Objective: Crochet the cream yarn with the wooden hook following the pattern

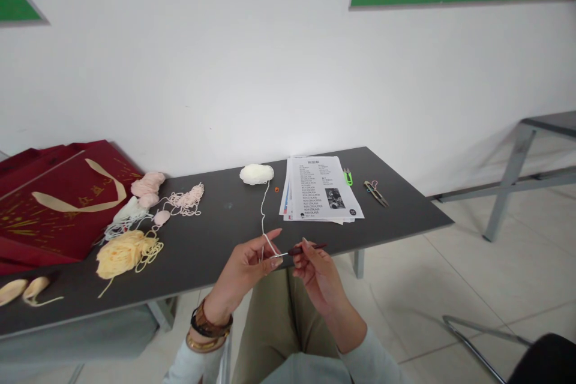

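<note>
My left hand (248,267) pinches a strand of white yarn (263,216) looped over its fingers; the strand runs up to a white yarn ball (256,173) on the dark table (225,216). Just to its right, my right hand (315,270) is closed on a dark red crochet hook (310,248), whose tip meets the yarn at my left fingertips. Both hands hover at the table's front edge, above my lap. The left wrist wears bracelets.
Printed paper sheets (320,188), a green-handled snipper (348,177) and small scissors (375,192) lie at the right. Pink yarn (148,185), tangled pale yarn (185,200) and yellow yarn (123,252) lie left, beside a red gift bag (58,204). Another table (540,150) stands far right.
</note>
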Tool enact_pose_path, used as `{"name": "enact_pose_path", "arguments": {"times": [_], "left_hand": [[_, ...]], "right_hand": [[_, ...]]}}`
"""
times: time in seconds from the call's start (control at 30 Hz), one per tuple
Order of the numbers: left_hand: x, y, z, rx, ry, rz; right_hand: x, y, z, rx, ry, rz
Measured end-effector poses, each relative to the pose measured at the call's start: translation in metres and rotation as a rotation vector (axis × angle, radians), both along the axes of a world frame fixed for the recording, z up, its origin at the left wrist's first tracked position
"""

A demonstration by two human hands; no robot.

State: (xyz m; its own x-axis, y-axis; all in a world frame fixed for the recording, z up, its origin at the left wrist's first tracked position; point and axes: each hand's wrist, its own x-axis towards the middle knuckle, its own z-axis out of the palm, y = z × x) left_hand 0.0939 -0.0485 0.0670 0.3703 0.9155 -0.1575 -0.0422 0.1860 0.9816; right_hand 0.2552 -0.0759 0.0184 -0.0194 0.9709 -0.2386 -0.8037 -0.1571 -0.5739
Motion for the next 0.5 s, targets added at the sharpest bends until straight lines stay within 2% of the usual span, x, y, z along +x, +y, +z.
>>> {"name": "enact_pose_path", "arguments": {"times": [0.27, 0.4, 0.5], "left_hand": [[0.002, 0.000, 0.003, 0.064, 0.100, 0.045], [0.006, 0.001, -0.007, 0.021, -0.067, 0.085], [0.008, 0.001, -0.015, -0.030, -0.224, 0.071]], "right_hand": [[0.001, 0.000, 0.000, -0.013, 0.007, 0.001], [0.000, -0.003, -0.001, 0.021, -0.026, -0.018], [-0.001, -0.005, -0.003, 0.066, -0.053, -0.015]]}}
